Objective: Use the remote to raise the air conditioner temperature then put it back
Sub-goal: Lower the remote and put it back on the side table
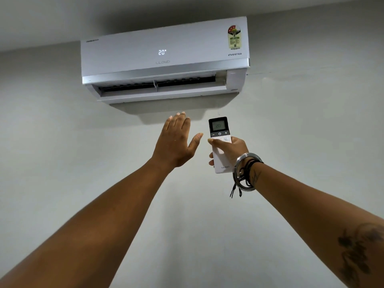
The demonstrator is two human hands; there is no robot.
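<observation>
**Twenty Degrees on Both Screens, Plus Key Untouched**

Two bare forearms reach up and forward from the bottom corners. The right hand (pixel 229 151), with a metal bangle (pixel 246 172) and black cords at the wrist, is wrapped around the white remote (pixel 220 145), held upright and aimed at the unit; its thumb lies across the body just below the dark button strip, not on the plus key. The left hand (pixel 176 142) is empty and spread wide, palm toward the wall (pixel 62 142), just beside the remote and not touching it. The remote's display appears to read 20. Beyond, the air conditioner (pixel 164 59) hangs high on the wall, louvre open, panel showing 20°. The raising step looks under way: next the thumb would need to slide up and right onto the plus key and press. Where the remote belongs is out of view.
</observation>
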